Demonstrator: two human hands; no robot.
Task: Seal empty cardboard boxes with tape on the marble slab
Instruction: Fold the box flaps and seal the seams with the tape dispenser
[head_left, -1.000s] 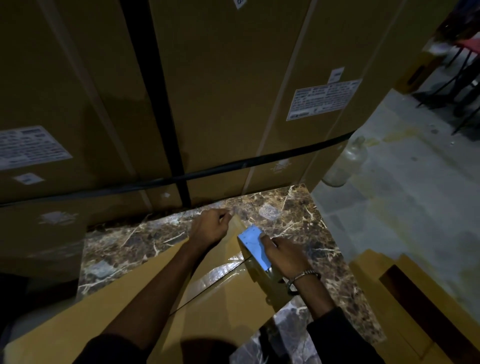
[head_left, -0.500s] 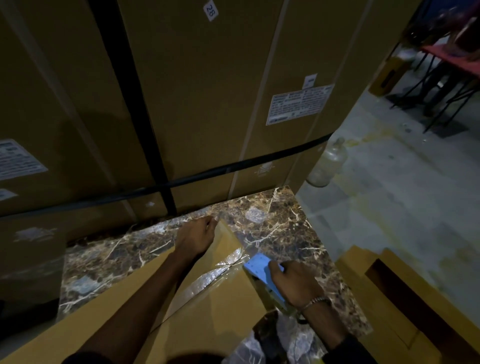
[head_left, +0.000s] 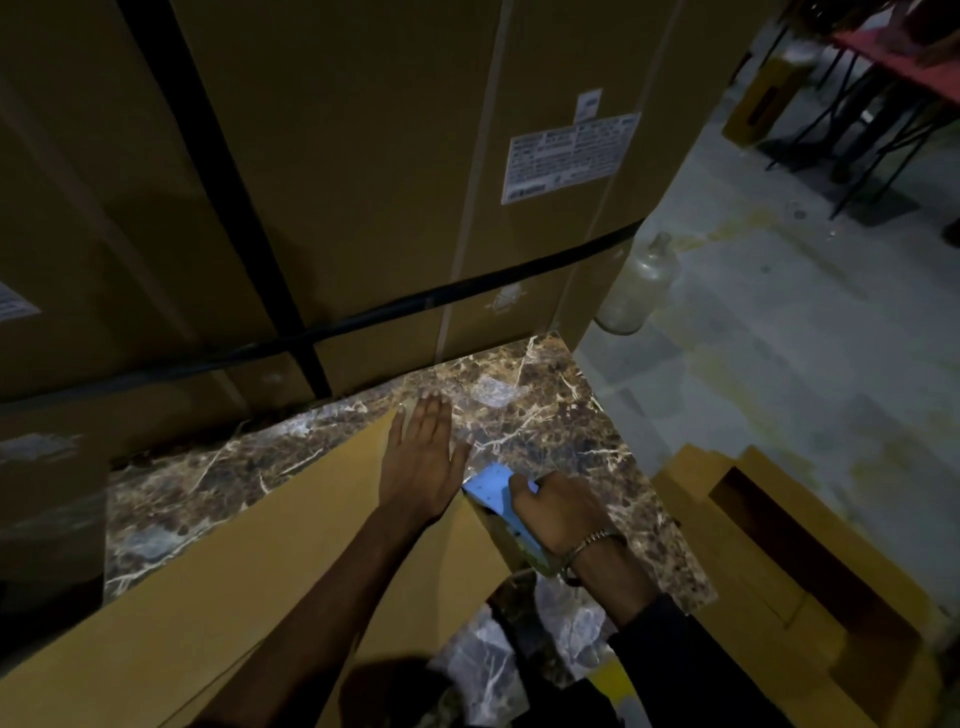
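Two hands work at the far corner of a plain tan cardboard box lying on the brown, white-veined marble slab, seen from the head camera. The box runs from 7 o'clock toward the middle, its top smooth and unprinted, its far corner reaching about 12 o'clock of the hands. The left hand lies flat on that corner, fingers straight and together, pressing the cardboard down. Just at its 3 o'clock, the right hand is curled around a light blue tape dispenser set against the box's right edge. Behind the slab, at 11 o'clock, stand large strapped cartons; a clear bottle sits on the floor at 2 o'clock.
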